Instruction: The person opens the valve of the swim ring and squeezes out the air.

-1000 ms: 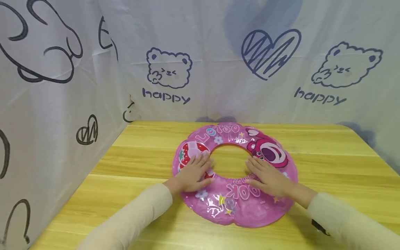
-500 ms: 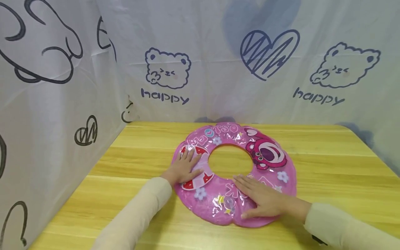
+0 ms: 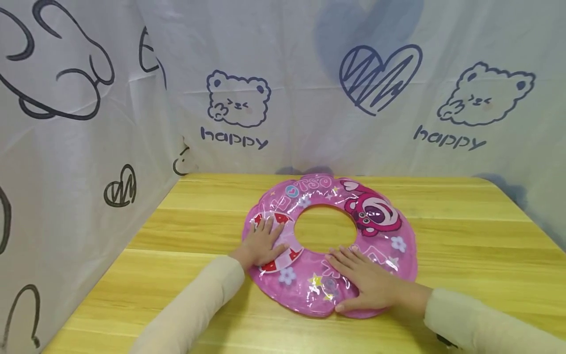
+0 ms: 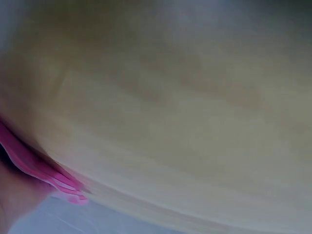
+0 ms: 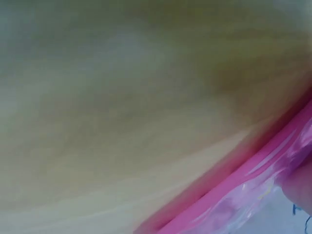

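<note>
A pink inflatable swim ring [image 3: 305,295] lies flat on the wooden table, printed with a bear face, flowers, stars and a red-and-white patch. My left hand [image 3: 262,243] rests with spread fingers on its left side, over the patch. On the front right part, my right hand [image 3: 367,280] lies with straight fingers, thumb toward the near edge and fingertips close to the center hole. The left wrist view catches the ring's pink edge [image 4: 36,163] at lower left; the right wrist view has the ring's edge [image 5: 229,190] at lower right.
The yellow wood-grain table [image 3: 468,246] extends to both sides of the ring. Behind it and along the left hang white cloths [image 3: 305,123] with drawn hearts, bears and "happy" lettering. The ring's far edge is near the table's back edge.
The left hand has shifted outward from the hole's side onto the patch. The right hand has slid nearer and leftward to the front of the ring. The ring has turned slightly counterclockwise.
</note>
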Demonstrator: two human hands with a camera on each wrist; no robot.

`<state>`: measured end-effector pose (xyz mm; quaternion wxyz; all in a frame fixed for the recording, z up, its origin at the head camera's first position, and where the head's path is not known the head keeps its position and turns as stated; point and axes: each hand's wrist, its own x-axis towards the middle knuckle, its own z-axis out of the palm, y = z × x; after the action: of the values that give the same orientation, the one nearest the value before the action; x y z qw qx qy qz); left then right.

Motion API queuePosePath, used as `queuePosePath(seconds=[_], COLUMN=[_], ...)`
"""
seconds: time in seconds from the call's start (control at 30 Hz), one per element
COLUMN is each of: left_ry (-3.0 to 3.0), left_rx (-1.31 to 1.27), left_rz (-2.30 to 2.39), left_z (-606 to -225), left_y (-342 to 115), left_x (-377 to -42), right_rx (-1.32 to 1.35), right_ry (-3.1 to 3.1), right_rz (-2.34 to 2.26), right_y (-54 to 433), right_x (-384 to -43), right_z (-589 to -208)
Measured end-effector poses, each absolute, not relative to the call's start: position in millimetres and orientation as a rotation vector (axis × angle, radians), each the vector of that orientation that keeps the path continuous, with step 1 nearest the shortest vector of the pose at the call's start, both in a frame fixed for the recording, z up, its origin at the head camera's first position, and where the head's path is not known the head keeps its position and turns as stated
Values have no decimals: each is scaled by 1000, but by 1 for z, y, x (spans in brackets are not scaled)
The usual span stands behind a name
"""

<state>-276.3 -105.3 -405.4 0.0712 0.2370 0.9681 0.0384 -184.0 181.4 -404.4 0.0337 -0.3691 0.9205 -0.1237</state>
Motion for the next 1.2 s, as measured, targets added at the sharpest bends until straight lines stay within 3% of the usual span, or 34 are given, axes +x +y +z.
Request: queuePosePath(seconds=[0.2,0.97,1.2], left_ry=[2928,3009,3030], left_rx=[614,170,53], left_rz=[95,266,142], left_z=[-405,-399,-394], left_y=[-100,-77,-63], left_x=[-265,-214,-206], right_rx=[-1203,-622,-679], right_ry=[2865,3054,3028], right_rz=[-302,-648,-660], right_y=[185,179,192], right_x=[-185,-156,-167], right_z=[-404,-419,-419])
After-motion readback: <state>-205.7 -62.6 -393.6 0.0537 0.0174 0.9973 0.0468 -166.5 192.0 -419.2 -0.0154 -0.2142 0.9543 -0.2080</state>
